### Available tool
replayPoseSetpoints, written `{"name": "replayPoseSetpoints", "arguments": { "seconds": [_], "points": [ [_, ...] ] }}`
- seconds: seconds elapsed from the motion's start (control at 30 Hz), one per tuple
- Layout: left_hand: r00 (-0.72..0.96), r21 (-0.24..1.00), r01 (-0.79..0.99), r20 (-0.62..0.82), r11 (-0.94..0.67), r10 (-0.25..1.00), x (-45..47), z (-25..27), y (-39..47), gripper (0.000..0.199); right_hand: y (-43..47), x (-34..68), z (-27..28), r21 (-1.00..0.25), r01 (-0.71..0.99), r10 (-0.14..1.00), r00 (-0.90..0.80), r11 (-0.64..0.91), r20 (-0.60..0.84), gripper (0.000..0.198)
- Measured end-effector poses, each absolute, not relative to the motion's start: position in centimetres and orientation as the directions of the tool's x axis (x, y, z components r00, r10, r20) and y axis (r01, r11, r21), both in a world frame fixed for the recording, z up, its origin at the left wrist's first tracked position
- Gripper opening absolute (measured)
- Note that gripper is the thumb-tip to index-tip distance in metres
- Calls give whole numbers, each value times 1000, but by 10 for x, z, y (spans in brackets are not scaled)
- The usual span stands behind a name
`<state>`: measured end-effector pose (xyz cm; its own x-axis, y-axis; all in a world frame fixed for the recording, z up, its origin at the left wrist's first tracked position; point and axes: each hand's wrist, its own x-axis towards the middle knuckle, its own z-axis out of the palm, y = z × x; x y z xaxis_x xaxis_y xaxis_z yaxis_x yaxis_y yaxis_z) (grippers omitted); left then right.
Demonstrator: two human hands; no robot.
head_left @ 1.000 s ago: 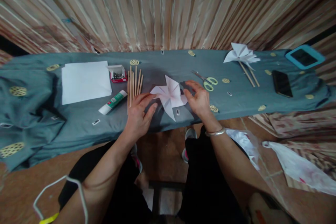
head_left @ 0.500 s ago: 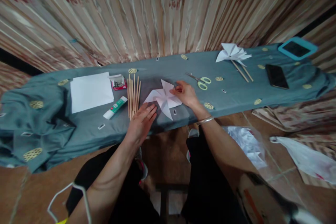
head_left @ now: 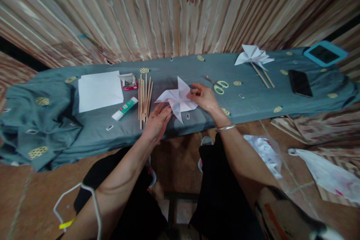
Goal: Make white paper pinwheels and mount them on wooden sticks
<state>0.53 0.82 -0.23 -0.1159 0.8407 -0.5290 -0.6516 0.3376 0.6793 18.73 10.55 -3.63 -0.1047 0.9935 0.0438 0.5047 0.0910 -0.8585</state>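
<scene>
A white paper pinwheel (head_left: 179,99) with folded blades is at the front middle of the cloth-covered table. My right hand (head_left: 204,98) has its thumb and fingers closed on the pinwheel's right side. At the lower left blade, the stretched fingers of my left hand (head_left: 159,118) touch or nearly touch the paper; its thumb is hard to see. Just left of that hand lies a bunch of thin wooden sticks (head_left: 144,97). Scissors (head_left: 218,84) with pale green handles rest beyond my right hand.
To the left are white paper sheets (head_left: 100,92), a glue stick (head_left: 125,108) and a small red-and-white box (head_left: 129,82) of metal pieces. Finished pinwheels on sticks (head_left: 254,58), a black phone (head_left: 300,83) and a blue-framed device (head_left: 325,53) lie right. Plastic bags (head_left: 323,170) are on the floor.
The pinwheel has shifted slightly away from me and turned a little. My left hand has moved closer to its lower left blade. The whole view has shifted slightly.
</scene>
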Motion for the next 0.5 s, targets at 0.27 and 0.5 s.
{"name": "replayPoseSetpoints", "arguments": {
  "seconds": [0.27,0.5],
  "points": [
    [-87,690,-646,-493,328,865,6,-3,15,36,104,185,-32,-824,564,989,-146,58,-31,52],
    [-49,656,-673,-502,343,863,9,-3,27,27,106,190,-40,-857,511,989,-148,63,-15,44]
  ]
}}
